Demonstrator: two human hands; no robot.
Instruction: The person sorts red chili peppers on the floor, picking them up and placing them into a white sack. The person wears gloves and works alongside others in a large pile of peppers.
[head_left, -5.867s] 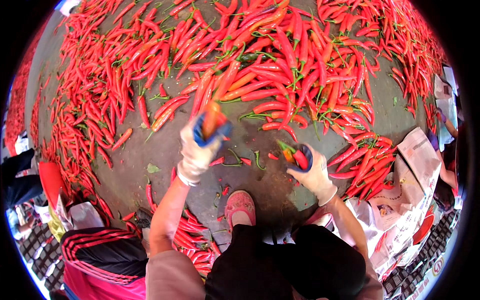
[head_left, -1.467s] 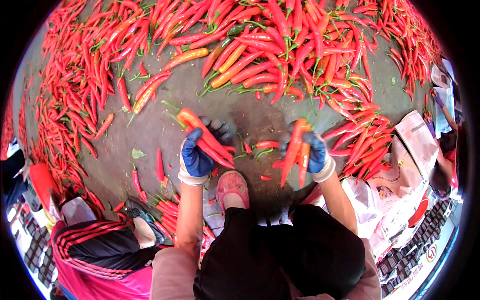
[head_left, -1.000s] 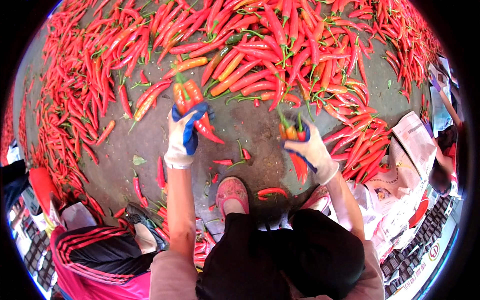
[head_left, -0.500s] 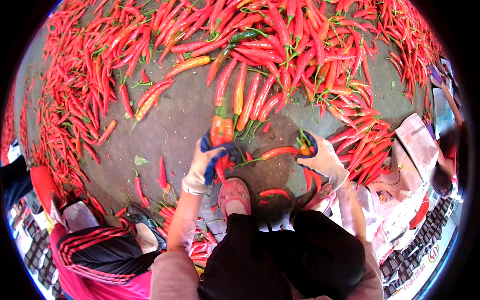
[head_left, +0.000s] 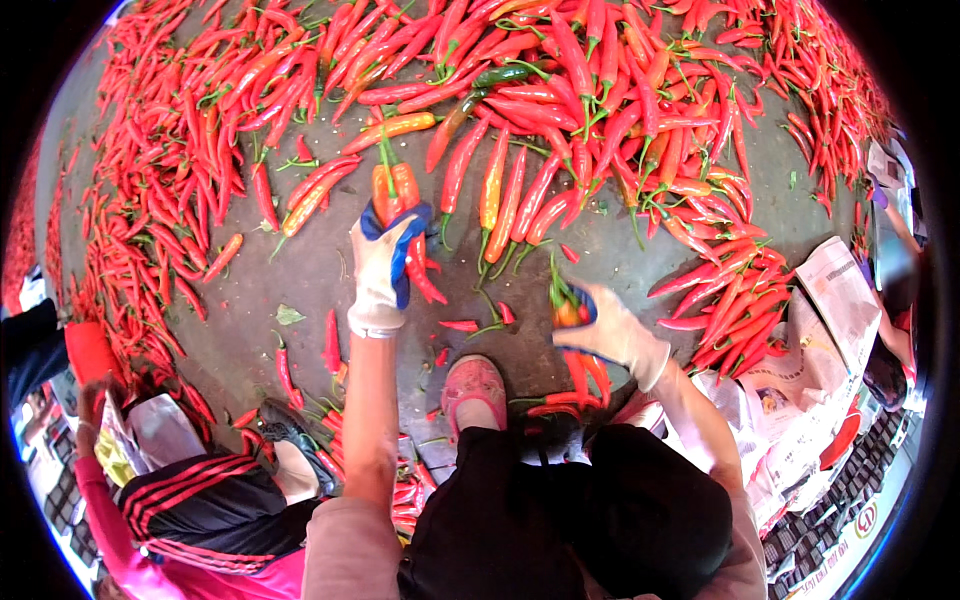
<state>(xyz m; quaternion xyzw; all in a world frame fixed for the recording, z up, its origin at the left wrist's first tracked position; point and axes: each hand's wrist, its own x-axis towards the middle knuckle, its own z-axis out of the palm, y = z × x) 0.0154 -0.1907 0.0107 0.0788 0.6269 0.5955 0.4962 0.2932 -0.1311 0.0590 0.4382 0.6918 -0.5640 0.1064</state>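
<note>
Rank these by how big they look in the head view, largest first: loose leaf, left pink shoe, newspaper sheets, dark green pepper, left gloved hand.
1. newspaper sheets
2. left gloved hand
3. left pink shoe
4. dark green pepper
5. loose leaf

This is apparent size only.

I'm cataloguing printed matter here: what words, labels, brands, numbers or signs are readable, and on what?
Printed paper sheets, right: print too small and blurred to read.
White strip, lower right rim: lettering and a round emblem, too small and distorted to read.
No other lettering stands out.
</note>
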